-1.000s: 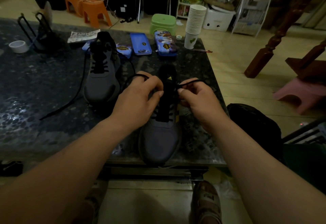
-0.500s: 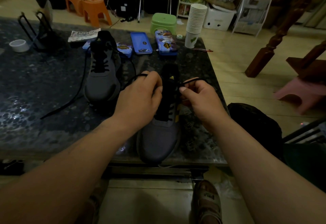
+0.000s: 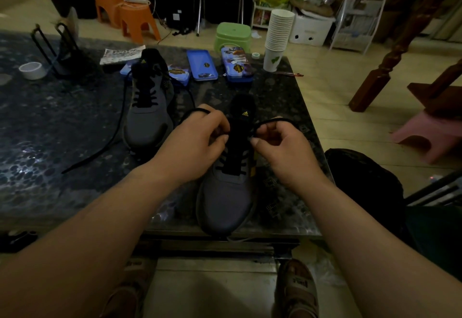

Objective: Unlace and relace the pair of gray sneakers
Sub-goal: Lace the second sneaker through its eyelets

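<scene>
One dark speckled table [image 3: 62,122] carries everything. Near its front edge stands the near gray sneaker [image 3: 225,200], toe toward the person, its lower eyelets crossed by a black lace [image 3: 230,167]. The far gray sneaker [image 3: 147,122] sits further back and to the left, apart from the first, with a loose lace [image 3: 100,152] trailing off its left side across the tabletop. Both hands meet over the near sneaker's tongue. The left hand [image 3: 197,142] has its fingers curled and pinches a loop of the black lace that arcs over its knuckles. The right hand [image 3: 282,147] pinches the other end, which arches above its thumb. At the far right corner a stack of paper cups [image 3: 278,35] stands upright, each cup nested in the one below. Left of it lie two flat cases: a picture-lidded case [image 3: 236,67], shut so its contents are hidden, and a plain blue case [image 3: 202,65], which I cannot tell is open or not. A roll of tape [image 3: 32,70] lies far left.
</scene>
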{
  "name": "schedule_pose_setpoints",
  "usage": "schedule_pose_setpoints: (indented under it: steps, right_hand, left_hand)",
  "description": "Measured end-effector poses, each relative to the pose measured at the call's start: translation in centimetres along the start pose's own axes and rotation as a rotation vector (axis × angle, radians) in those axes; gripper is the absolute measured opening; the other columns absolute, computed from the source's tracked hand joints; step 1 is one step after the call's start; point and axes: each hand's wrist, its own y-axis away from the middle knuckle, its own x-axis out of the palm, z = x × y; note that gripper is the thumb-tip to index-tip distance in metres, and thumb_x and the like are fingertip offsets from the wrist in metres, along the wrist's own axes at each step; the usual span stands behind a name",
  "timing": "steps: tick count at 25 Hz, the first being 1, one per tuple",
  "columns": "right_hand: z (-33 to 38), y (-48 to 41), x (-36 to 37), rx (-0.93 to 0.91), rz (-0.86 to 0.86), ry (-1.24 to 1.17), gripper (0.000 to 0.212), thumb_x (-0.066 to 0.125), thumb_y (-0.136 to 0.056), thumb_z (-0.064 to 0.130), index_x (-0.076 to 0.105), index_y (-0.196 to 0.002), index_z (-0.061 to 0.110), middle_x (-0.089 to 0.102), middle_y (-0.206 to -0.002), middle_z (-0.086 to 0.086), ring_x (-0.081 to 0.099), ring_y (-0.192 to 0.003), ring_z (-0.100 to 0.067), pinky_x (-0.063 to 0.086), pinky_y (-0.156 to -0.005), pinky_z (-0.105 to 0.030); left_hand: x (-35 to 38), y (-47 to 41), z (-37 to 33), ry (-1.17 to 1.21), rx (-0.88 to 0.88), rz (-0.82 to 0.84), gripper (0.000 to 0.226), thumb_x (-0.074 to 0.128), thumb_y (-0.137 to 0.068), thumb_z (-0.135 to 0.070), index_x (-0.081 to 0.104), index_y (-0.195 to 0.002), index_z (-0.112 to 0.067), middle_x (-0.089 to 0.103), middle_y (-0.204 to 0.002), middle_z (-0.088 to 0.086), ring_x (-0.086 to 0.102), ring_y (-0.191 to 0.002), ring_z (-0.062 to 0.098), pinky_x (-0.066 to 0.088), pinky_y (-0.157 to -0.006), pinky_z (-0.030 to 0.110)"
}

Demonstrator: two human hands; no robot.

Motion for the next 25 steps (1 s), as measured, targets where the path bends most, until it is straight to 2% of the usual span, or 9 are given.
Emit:
schedule_pose_setpoints:
  steps: [2, 4, 6, 8, 11, 13, 17, 21, 25]
  right_hand:
    - [0.2, 0.1, 0.1, -0.034, -0.063, 0.072, 0.018, 0.079, -0.09, 0.024, 0.062, -0.094, 0.03, 0.068, -0.089, 0.013, 0.063, -0.078, 0.005, 0.047, -0.069, -0.008]
    - [0.2, -0.1, 0.2, -0.036, -0.095, 0.096, 0.021, 0.079, -0.09, 0.028, 0.062, -0.101, 0.032, 0.069, -0.091, 0.012, 0.064, -0.083, 0.002, 0.05, -0.073, -0.013]
    - [0.3, -0.3, 0.1, -0.033, -0.087, 0.076, 0.021, 0.078, -0.09, 0.029, 0.063, -0.105, 0.031, 0.07, -0.093, 0.011, 0.067, -0.086, -0.002, 0.053, -0.077, -0.02]
    - [0.5, -0.3, -0.1, -0.023, -0.064, 0.093, 0.012, 0.075, -0.093, 0.027, 0.066, -0.1, 0.03, 0.072, -0.092, 0.011, 0.067, -0.084, 0.0, 0.053, -0.074, -0.019]
    - [0.5, -0.4, -0.2, -0.004, -0.021, 0.085, 0.017, 0.069, -0.093, 0.014, 0.068, -0.097, 0.031, 0.072, -0.09, 0.013, 0.066, -0.081, 0.002, 0.052, -0.072, -0.018]
    - [0.3, -0.4, -0.3, 0.003, 0.0, 0.06, 0.023, 0.067, -0.093, 0.01, 0.069, -0.102, 0.03, 0.073, -0.094, 0.012, 0.069, -0.086, -0.002, 0.058, -0.081, -0.027]
    - [0.0, -0.8, -0.2, 0.016, -0.033, 0.071, 0.007, 0.069, -0.097, 0.025, 0.068, -0.094, 0.031, 0.074, -0.092, 0.007, 0.071, -0.088, -0.012, 0.06, -0.088, -0.045]
    - [0.0, -1.0, 0.1, 0.04, -0.041, 0.029, 0.006, 0.067, -0.098, 0.024, 0.067, -0.094, 0.029, 0.073, -0.091, 0.005, 0.071, -0.088, -0.015, 0.059, -0.088, -0.05]
    - [-0.1, -1.1, 0.1, 0.062, -0.034, 0.016, 0.006, 0.066, -0.098, 0.024, 0.067, -0.094, 0.027, 0.073, -0.09, 0.005, 0.071, -0.088, -0.017, 0.059, -0.089, -0.052]
  left_hand:
    - [-0.3, -0.1, -0.2, -0.04, 0.058, 0.024, 0.011, 0.066, -0.095, -0.026, 0.056, -0.099, -0.029, 0.052, -0.106, -0.006, 0.057, -0.087, 0.016, 0.054, -0.074, 0.045]
    - [-0.2, 0.0, -0.5, -0.122, 0.076, 0.018, 0.009, 0.064, -0.095, -0.031, 0.057, -0.099, -0.032, 0.052, -0.107, -0.009, 0.059, -0.087, 0.018, 0.054, -0.068, 0.044]
    - [0.1, 0.2, -1.0, -0.201, 0.038, -0.022, 0.007, 0.062, -0.095, -0.033, 0.057, -0.099, -0.031, 0.054, -0.106, -0.01, 0.061, -0.085, 0.019, 0.053, -0.063, 0.041]
    - [0.3, 0.2, -1.2, -0.196, -0.009, -0.063, 0.009, 0.062, -0.095, -0.032, 0.056, -0.098, -0.027, 0.056, -0.101, -0.008, 0.06, -0.083, 0.019, 0.051, -0.064, 0.041]
    - [0.7, 0.1, -0.8, -0.094, -0.052, -0.079, 0.008, 0.061, -0.096, -0.027, 0.054, -0.098, -0.023, 0.055, -0.094, -0.008, 0.056, -0.081, 0.012, 0.049, -0.068, 0.039]
    - [0.7, 0.2, -0.2, 0.02, -0.122, -0.084, 0.007, 0.059, -0.1, -0.024, 0.055, -0.105, -0.023, 0.057, -0.095, -0.012, 0.057, -0.084, 0.005, 0.048, -0.072, 0.03]
    - [0.9, -0.3, 0.2, 0.309, -0.338, -0.107, 0.033, 0.064, -0.101, -0.028, 0.056, -0.133, -0.022, 0.063, -0.107, -0.014, 0.061, -0.089, -0.007, 0.048, -0.078, 0.012]
    - [0.9, -0.8, 0.0, 0.451, -0.377, -0.164, 0.009, 0.069, -0.099, -0.024, 0.066, -0.108, -0.024, 0.068, -0.093, -0.007, 0.062, -0.077, 0.0, 0.051, -0.074, 0.018]
    - [0.9, -0.5, 0.2, 0.311, -0.344, -0.12, 0.012, 0.071, -0.096, -0.021, 0.059, -0.096, -0.023, 0.066, -0.088, -0.009, 0.061, -0.077, 0.0, 0.047, -0.07, 0.016]
